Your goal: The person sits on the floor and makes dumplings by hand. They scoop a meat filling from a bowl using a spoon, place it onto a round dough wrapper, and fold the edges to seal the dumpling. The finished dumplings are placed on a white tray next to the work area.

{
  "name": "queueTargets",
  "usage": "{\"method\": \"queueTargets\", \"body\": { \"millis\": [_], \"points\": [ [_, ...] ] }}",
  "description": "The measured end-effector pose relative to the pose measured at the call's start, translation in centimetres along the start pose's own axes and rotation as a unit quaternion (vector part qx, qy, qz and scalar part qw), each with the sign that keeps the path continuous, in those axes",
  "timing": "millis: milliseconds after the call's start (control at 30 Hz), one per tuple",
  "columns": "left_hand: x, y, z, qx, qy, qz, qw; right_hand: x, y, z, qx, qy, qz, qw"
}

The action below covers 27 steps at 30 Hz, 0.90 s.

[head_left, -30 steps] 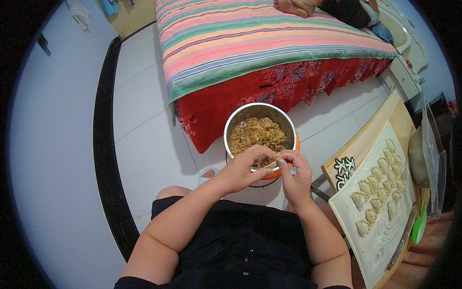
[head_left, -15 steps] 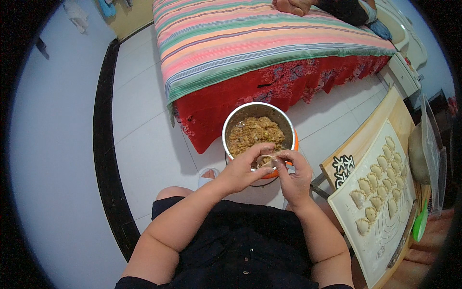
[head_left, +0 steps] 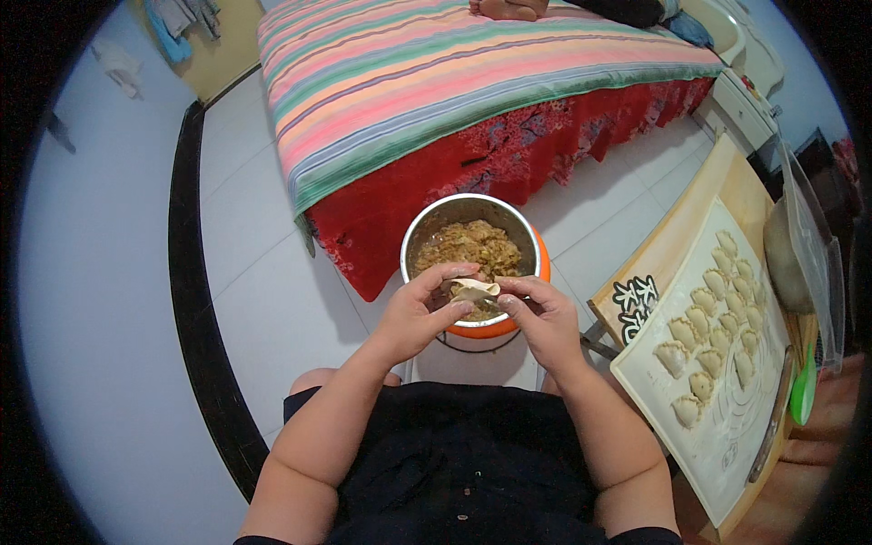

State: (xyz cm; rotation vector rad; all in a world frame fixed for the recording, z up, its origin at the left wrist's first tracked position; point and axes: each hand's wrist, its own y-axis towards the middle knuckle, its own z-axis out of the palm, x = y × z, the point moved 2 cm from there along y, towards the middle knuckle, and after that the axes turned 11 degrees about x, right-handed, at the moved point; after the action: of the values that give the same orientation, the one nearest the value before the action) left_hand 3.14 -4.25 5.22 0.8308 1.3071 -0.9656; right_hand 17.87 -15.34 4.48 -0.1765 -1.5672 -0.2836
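My left hand (head_left: 420, 313) and my right hand (head_left: 549, 320) meet over a steel bowl (head_left: 410, 241) of brown, chunky filling (head_left: 468, 243). Pinched between their fingertips is a dumpling (head_left: 479, 287), its pale dough edge turned up. A greyish part shows below that edge; I cannot make out whether it is shaded dough or a utensil. Fingers of both hands touch the dough, the left ones on one end and the right ones on the other. Part of the filling and the bowl's near rim are hidden behind my hands.
At right, a wooden board (head_left: 627, 272) bears a white mat (head_left: 670, 413) with several shaped dumplings (head_left: 698, 320), a dark stick (head_left: 772, 427) and a green-handled utensil (head_left: 803, 389). The bowl sits on an orange-rimmed stand (head_left: 544, 259). Beyond is a bed (head_left: 391, 109) with a person's feet (head_left: 509, 9).
The dumpling's pale edge now shows more plainly between my fingers. My hands stay over the bowl, both still on the dough. The whole view has shifted slightly.
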Motion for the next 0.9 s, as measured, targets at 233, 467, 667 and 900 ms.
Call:
{"method": "queueTargets", "body": {
  "millis": [233, 467, 667, 900],
  "points": [
    [-0.1, -0.3, 0.1, 0.026, 0.030, 0.000, 0.999, 0.6, 0.0, -0.3, 0.032, -0.082, -0.029, 0.996],
    [0.0, -0.2, 0.2, 0.047, 0.043, 0.002, 0.998, 0.7, -0.2, -0.2, 0.033, -0.091, -0.004, 0.995],
    [-0.2, -0.4, 0.4, 0.054, 0.049, -0.001, 0.997, 1.1, -0.4, 0.0, 0.038, -0.249, -0.070, 0.965],
    [-0.3, -0.3, 0.4, 0.051, 0.055, 0.011, 0.997, 1.8, -0.8, 0.0, -0.012, -0.310, -0.168, 0.936]
  ]
}}
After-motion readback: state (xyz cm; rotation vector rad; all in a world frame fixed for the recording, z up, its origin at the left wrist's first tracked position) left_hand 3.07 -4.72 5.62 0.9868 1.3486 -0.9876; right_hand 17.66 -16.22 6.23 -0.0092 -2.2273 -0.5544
